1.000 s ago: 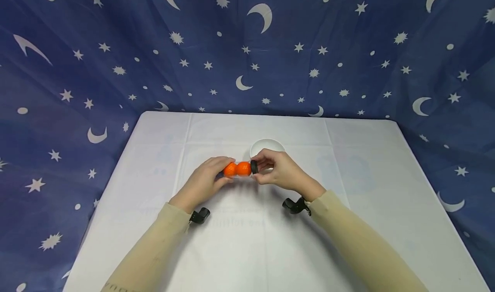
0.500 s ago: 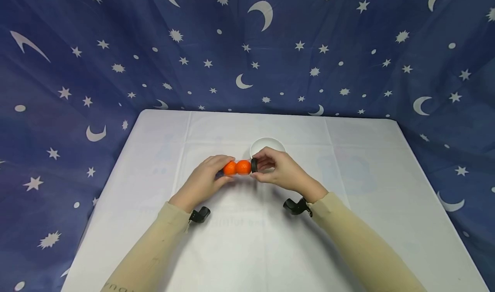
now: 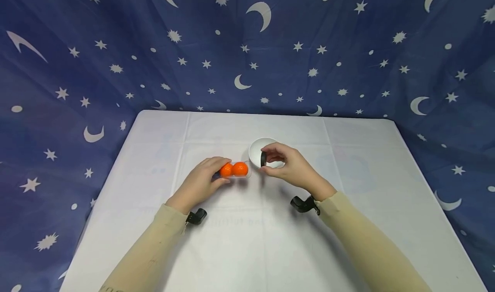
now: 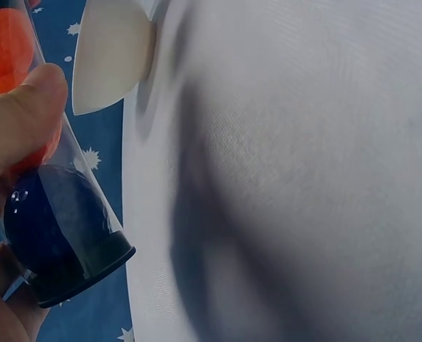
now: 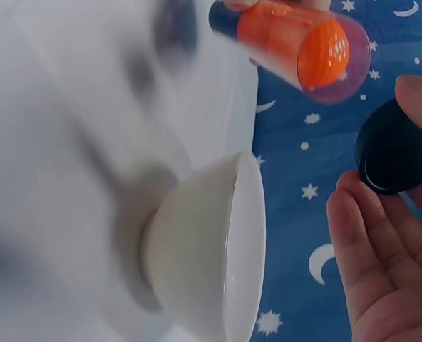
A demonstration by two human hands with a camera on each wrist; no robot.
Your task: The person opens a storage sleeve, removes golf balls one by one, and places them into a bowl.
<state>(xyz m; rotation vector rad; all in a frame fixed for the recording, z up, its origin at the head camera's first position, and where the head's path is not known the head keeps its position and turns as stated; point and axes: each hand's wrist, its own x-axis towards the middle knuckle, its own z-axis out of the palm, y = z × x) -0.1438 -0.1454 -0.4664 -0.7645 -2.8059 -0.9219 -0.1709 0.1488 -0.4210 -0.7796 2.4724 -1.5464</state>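
A clear plastic tube (image 4: 75, 153) lies sideways in the grip of my left hand (image 3: 201, 182), above the table. Inside it are orange balls (image 3: 240, 169), and a dark blue ball (image 4: 54, 214) sits at the end with the black base. The tube's right end is uncovered, as the right wrist view shows. My right hand (image 3: 291, 165) pinches a black round cap (image 5: 396, 146) between thumb and fingers, a short distance from the tube's mouth. Behind and below the cap stands a white bowl (image 5: 197, 242), partly hidden by my right hand in the head view.
A white cloth covers the table (image 3: 239, 257). At its back and sides hangs a dark blue curtain (image 3: 185, 16) with moons and stars. Each wrist carries a small black camera mount (image 3: 303, 204).
The black cap has come off the tube's right end. My right hand has moved it to the right, leaving a gap. My left hand keeps its grip on the tube, nearly still.
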